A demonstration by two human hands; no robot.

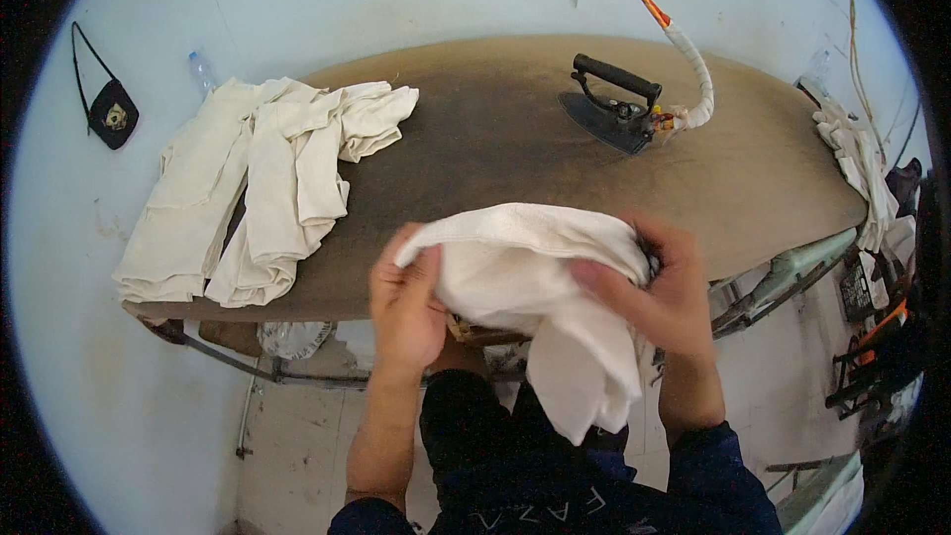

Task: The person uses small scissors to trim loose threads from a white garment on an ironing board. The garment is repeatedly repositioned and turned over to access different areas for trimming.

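A bunched white cloth garment [525, 258] is stretched between my two hands at the near edge of the ironing table; its lower part hangs down past the edge. My left hand [408, 299] pinches one end between thumb and fingers. At the other end my right hand [659, 287] grips the cloth, its thumb laid over the front, slightly blurred. I cannot tell what kind of garment it is. Farther back on the table, an iron [616, 104] with a black handle rests on its dark soleplate, apart from both hands.
Cream-white garments [238, 188] lie heaped on the left of the brown padded table [475, 129]. A wrapped cord [693, 64] rises from the iron. More white cloth [857, 163] hangs at the right end. A black pouch [112, 114] hangs on the left wall.
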